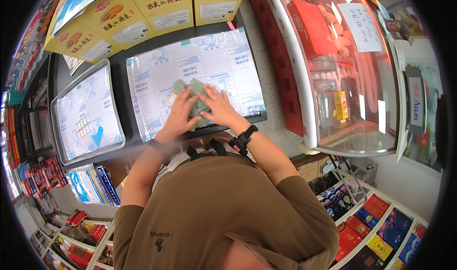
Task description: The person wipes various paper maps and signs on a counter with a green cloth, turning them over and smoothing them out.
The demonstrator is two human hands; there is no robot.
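A crumpled grey-green cloth (195,86) lies near the front edge of a clear-wrapped sheet of grid-printed film (153,79). My left hand (181,114) rests on the cloth's left side, palm down with fingers spread. On the other side, my right hand (220,108) lies across the cloth, its fingers also apart. Folds of cloth show between the two hands; the parts under the palms are hidden. A small orange-edged label (172,98) sits beside my left hand, partly covered. The sheet lies on a dark tabletop (123,81).
At left, a metal-rimmed tray (57,127) holds another grid sheet, coloured-edge labels (85,125) and a blue plastic scraper (97,137). Yellow cartons (164,6) line the back. A glass display cooler (353,81) stands right. Behind me are shelves of boxed goods (367,216).
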